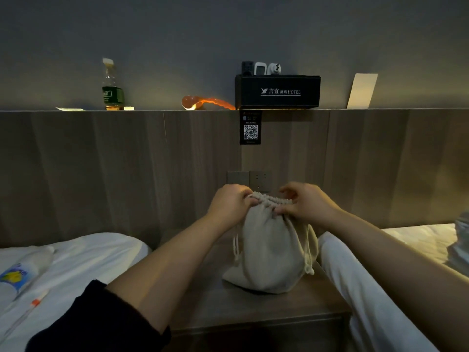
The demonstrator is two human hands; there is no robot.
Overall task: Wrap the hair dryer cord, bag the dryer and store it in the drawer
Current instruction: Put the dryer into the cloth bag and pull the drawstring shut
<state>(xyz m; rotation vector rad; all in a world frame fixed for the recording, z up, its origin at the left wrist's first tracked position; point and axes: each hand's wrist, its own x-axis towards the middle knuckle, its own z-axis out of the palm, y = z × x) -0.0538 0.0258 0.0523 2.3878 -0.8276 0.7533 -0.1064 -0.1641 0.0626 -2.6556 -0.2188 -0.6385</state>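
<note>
A beige cloth drawstring bag (269, 252) stands upright on the wooden nightstand (253, 306) between two beds. Its mouth is gathered tight. My left hand (229, 205) grips the left side of the gathered rim. On the rim's right side my right hand (305, 201) pinches the cloth. White drawstrings hang down both sides of the bag. The bag bulges, but the hair dryer and its cord are hidden from view. No drawer front shows clearly below the nightstand top.
White beds flank the nightstand; a plastic bottle (22, 271) lies on the left one. Wall switches and a socket (250, 180) sit behind the bag. On the headboard ledge stand a bottle (111, 87), an orange object (205, 102), a black hotel box (278, 91) and a card (361, 91).
</note>
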